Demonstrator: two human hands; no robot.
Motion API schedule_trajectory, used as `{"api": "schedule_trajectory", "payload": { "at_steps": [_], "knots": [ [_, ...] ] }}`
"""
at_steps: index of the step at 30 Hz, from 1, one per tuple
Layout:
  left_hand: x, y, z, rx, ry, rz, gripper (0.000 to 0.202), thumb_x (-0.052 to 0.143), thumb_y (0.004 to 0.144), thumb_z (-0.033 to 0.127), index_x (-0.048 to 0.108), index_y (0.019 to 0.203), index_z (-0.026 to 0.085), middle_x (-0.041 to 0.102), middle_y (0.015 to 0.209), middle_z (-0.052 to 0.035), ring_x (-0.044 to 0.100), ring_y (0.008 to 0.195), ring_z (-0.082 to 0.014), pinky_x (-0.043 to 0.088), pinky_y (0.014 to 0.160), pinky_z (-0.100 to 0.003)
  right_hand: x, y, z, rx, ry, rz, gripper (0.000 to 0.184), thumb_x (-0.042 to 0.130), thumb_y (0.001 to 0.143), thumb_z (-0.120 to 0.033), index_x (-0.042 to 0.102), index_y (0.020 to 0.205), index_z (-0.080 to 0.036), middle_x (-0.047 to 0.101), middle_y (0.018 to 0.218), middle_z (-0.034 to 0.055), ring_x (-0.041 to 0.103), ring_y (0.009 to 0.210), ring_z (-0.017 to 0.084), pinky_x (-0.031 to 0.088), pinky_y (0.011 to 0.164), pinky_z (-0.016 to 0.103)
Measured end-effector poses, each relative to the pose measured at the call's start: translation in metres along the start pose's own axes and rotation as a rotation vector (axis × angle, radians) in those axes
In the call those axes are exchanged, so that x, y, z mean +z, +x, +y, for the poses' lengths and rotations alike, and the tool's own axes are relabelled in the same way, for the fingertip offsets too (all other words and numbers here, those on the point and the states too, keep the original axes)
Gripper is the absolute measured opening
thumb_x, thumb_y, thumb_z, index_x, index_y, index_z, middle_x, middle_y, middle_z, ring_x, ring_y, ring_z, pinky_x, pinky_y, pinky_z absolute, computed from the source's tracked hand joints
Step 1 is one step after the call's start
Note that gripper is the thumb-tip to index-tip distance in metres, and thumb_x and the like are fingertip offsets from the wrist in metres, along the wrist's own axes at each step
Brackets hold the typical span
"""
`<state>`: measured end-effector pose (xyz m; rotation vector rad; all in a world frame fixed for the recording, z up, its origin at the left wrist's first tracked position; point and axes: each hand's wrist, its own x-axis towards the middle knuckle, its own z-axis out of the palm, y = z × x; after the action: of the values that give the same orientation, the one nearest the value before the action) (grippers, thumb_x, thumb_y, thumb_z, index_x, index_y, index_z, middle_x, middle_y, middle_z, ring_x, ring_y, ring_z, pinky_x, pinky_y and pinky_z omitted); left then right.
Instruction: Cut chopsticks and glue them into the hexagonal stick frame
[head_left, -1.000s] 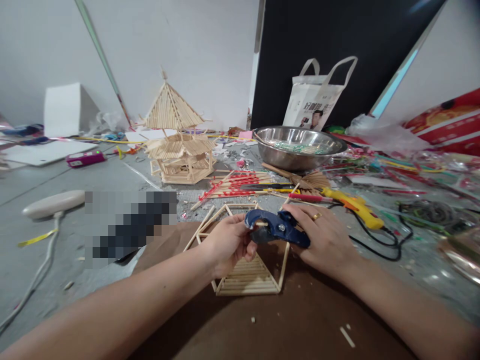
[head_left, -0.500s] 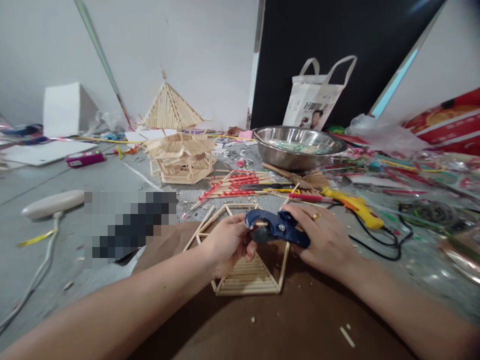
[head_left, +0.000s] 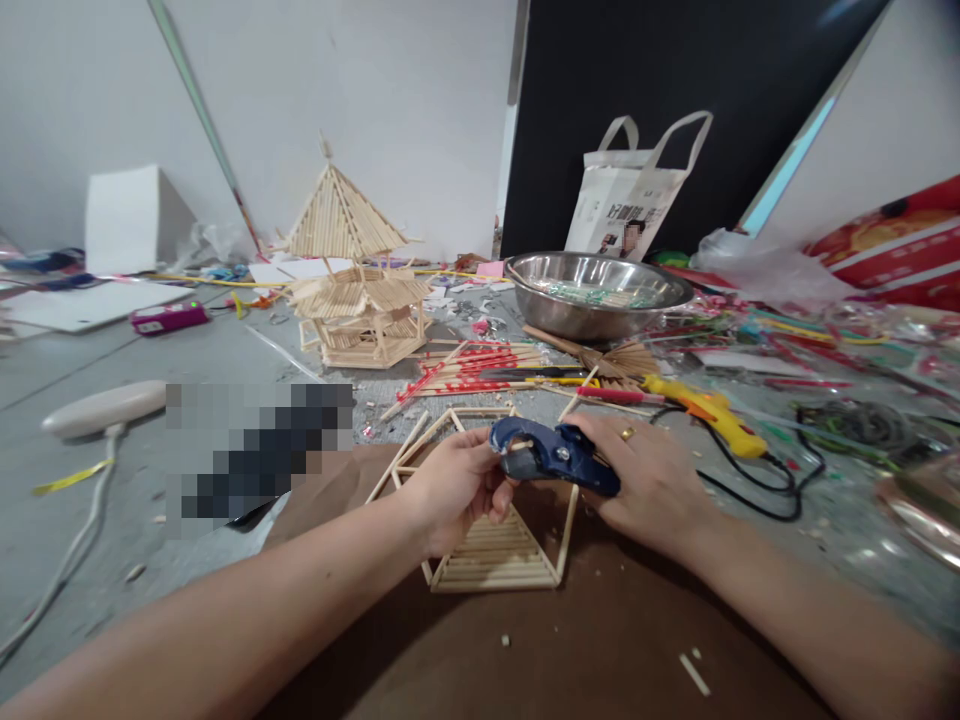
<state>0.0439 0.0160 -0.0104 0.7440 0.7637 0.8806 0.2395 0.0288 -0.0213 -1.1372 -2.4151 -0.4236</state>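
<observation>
My right hand (head_left: 649,465) is wrapped round a blue pipe cutter (head_left: 562,455), its hooked jaw pointing left. A short piece of pale wooden stick (head_left: 519,445) lies between the jaws. My left hand (head_left: 457,490) is closed, fingertips pinching the stick at the hooked end; most of the stick is hidden by the fingers. Below both hands, a polygonal frame of wooden sticks (head_left: 568,540) lies flat on a brown sheet (head_left: 420,660). One triangular section of it is filled with parallel sticks (head_left: 495,560).
Behind stands a stick-built pavilion (head_left: 367,320) with a pointed roof. Red-wrapped sticks (head_left: 480,365), a steel basin (head_left: 600,300) and a yellow glue gun (head_left: 709,415) with a black cord lie beyond my hands. A white power strip (head_left: 109,408) is at left. Stick offcuts (head_left: 694,674) lie on the sheet.
The cutter's lower jaw has come up closer to the hooked jaw around the stick. Both hands stay in nearly the same place.
</observation>
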Motion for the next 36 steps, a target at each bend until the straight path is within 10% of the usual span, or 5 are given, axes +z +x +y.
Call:
{"api": "schedule_trajectory", "payload": {
  "at_steps": [18,36],
  "knots": [
    [-0.01,0.002,0.001,0.215,0.201,-0.16,0.017,0.054,0.072,0.031,0.052,0.073,0.014,0.056,0.066,-0.0004,0.045,0.038,-0.0047,0.033,0.035,-0.018,-0.003,0.0,-0.004,0.133,-0.014,-0.126,0.039,0.048,0.065,-0.026,0.048,0.102,-0.018,0.064,0.081,0.0047,0.059,0.066,0.02,0.041,0.054,0.03],
    [-0.01,0.004,0.002,0.284,0.516,-0.054,0.021,0.049,0.075,0.029,0.046,0.062,0.013,0.048,0.053,0.0034,0.04,0.033,-0.0019,0.03,0.034,-0.015,-0.008,0.003,-0.01,0.222,0.06,-0.288,0.031,0.046,0.065,-0.024,0.05,0.095,-0.02,0.064,0.079,0.0018,0.06,0.068,0.02,0.042,0.057,0.029]
  ]
}}
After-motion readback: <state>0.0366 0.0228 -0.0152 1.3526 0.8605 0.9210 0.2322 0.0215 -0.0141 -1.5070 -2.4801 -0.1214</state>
